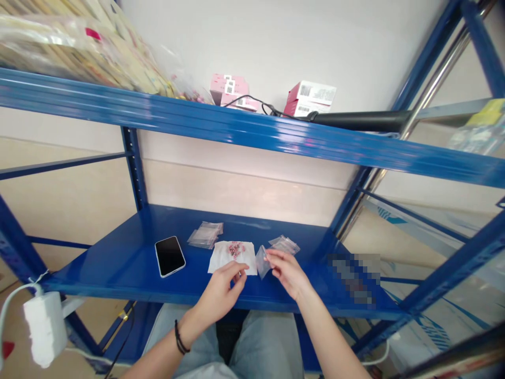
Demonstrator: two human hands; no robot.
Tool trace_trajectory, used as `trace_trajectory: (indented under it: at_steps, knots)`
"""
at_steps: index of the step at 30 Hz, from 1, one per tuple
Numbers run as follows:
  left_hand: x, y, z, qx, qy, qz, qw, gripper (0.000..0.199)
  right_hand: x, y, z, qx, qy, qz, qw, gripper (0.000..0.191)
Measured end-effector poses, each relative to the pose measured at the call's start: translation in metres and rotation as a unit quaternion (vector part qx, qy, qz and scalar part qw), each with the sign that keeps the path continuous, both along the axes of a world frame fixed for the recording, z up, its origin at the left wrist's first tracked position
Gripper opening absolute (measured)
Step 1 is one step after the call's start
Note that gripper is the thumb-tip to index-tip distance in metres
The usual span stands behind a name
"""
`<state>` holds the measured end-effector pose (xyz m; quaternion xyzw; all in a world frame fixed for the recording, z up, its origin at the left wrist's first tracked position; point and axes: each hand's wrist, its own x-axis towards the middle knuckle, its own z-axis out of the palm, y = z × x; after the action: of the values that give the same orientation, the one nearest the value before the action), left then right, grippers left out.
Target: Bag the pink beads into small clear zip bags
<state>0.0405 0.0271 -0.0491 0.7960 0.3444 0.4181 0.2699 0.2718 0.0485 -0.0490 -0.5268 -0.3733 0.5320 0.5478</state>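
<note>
My right hand [288,271] pinches a small clear plastic bag [262,261] by its edge, just right of a white sheet of paper [216,259]. On that paper lies a little heap of pink and red beads [235,249]. Over the paper's front edge is my left hand [228,284], its fingers curled and thumb drawn toward the index finger; whatever may be between them is too small to make out. Behind my right hand is a pile of clear bags [284,244]. Another stack of clear bags [206,234] lies to the paper's left.
A phone [170,256] lies face up at left on the blue shelf [130,263]. An upper shelf beam [252,134] crosses above, with pink boxes [229,87] and a black pole [359,121] behind it. A white power strip [45,326] hangs at lower left.
</note>
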Motion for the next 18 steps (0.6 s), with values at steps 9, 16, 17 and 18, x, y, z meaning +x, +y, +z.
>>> trace_trajectory:
  at_steps: [9,16,17,18]
  knots:
    - [-0.008,-0.012,-0.014,-0.139,-0.074,0.009,0.987,0.017,-0.085,-0.048,-0.037,0.043,0.174,0.116,0.977,0.016]
    - [-0.011,-0.018,-0.021,-0.168,-0.104,0.002,0.980,0.021,-0.085,-0.045,-0.042,0.086,0.005,0.096,0.992,0.023]
    - [-0.011,-0.019,-0.020,-0.169,-0.107,0.001,0.980,0.022,-0.084,-0.046,-0.040,0.095,-0.020,0.103,0.990,0.026]
    - [-0.011,-0.020,-0.019,-0.169,-0.111,-0.003,0.979,0.023,-0.084,-0.046,-0.037,0.102,-0.039,0.112,0.988,0.028]
